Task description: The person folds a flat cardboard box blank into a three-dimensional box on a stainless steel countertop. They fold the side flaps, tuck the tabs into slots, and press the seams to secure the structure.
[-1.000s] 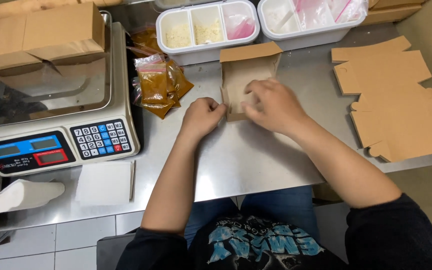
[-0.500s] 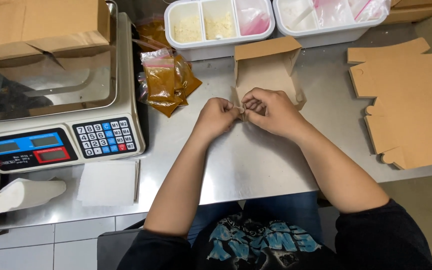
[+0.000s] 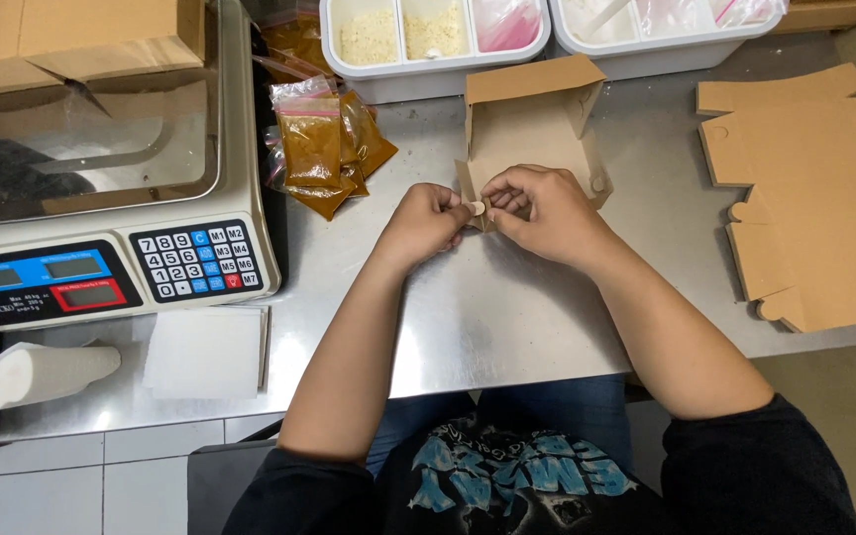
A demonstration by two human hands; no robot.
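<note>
A small brown cardboard box (image 3: 530, 134) lies partly folded on the steel table (image 3: 507, 307), its lid flap raised toward the back. My left hand (image 3: 428, 220) pinches the box's near left tab between thumb and fingers. My right hand (image 3: 539, 211) grips the near front wall right beside it, fingers curled over the edge. Both hands meet at the box's near left corner. The box's inside shows nothing in it.
Flat unfolded box blanks (image 3: 814, 198) are stacked at the right. Bags of brown sauce (image 3: 321, 149) lie left of the box. White compartment trays (image 3: 433, 35) stand at the back. A weighing scale (image 3: 101, 258), white paper sheets (image 3: 205, 352) and a paper roll (image 3: 32, 374) are at the left.
Both hands have drawn together at the box's near left corner. The box's walls stand more upright than a second ago.
</note>
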